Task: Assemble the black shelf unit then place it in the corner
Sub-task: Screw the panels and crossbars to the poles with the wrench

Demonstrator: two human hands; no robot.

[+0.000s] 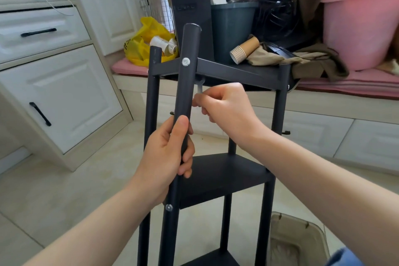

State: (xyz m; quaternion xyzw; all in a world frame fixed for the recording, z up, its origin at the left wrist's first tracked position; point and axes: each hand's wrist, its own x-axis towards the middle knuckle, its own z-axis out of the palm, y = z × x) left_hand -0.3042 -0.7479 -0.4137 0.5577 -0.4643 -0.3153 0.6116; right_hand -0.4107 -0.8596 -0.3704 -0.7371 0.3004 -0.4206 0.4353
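Straight ahead of me, on the pale tiled floor (90, 170), the black shelf unit (224, 176) stands upright between my arms, just in front of a low bench with a pink cushion (129, 66). My left hand (167, 154) is wrapped around the front post (186, 93), with the thumb lying up along its face and the fingers curled round its right side, between the top shelf (233, 71) and the middle one. A silver screw head (185, 62) sits on this post level with the top shelf, and a second one (169, 207) shows lower down, level with the middle shelf.

My right hand (226, 112) is just right of the post, fingers drawn together and pinching a small silver wrench (200, 88). The wrench points up toward the underside of the top shelf; I cannot tell whether its end is on a nut.

On the bench behind the unit stand a black computer tower (191, 13), a dark bin (234, 28) and a pink tub (358, 28), with a stack of paper cups (244, 49) lying on its side and a yellow bag (146, 39). White cabinet drawers (54, 93) fill my left side.
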